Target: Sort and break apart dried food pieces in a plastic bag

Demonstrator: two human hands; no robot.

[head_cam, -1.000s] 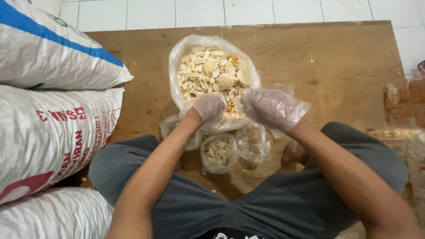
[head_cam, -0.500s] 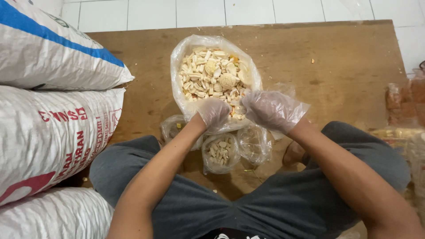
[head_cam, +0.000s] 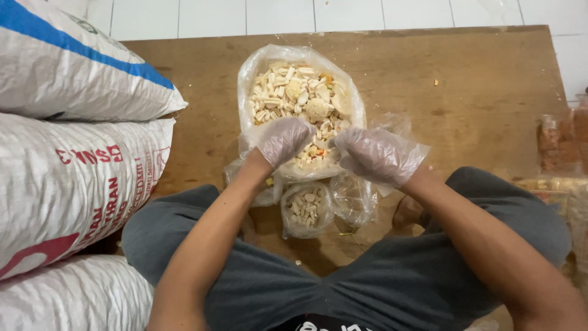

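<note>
Hands gloved: left hand curled into snack bag, grip unclear; right hand loosely open beside.

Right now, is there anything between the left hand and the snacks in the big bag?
Nothing visible. The gloved left hand already reaches into the open big bag and lies on the snacks. The right hand is at the bag's near right edge, beside the path, not across it.

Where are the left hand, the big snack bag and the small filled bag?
left hand [head_cam: 283,140], head view, back of the gloved hand
big snack bag [head_cam: 263,64], head view, upper left plastic wall
small filled bag [head_cam: 305,208], head view, middle
</note>
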